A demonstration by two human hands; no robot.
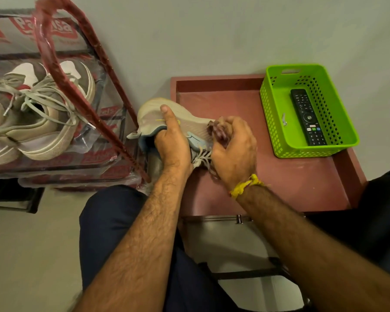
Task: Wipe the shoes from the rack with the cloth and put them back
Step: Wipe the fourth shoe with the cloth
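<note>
Head view: left hand (170, 140) grips the pale grey mesh sneaker (178, 124) at its collar over the reddish tabletop (279, 188); right hand (233, 152) closed around a bunched maroon cloth (216, 131), rubbing its side. Wiping underway; next, likely returning it to the red-framed rack (54, 70).

A: Table (279, 188), free room?
B: Bare near edge and middle; bare strip along the far edge left of the basket.
A: Obstacles?
B: Green basket (277, 113) fills the far right corner. Shoe (149, 111) overhangs the left edge. Rack (113, 86) frame just beside that edge, shoes (43, 122) crowding its shelf.
</note>
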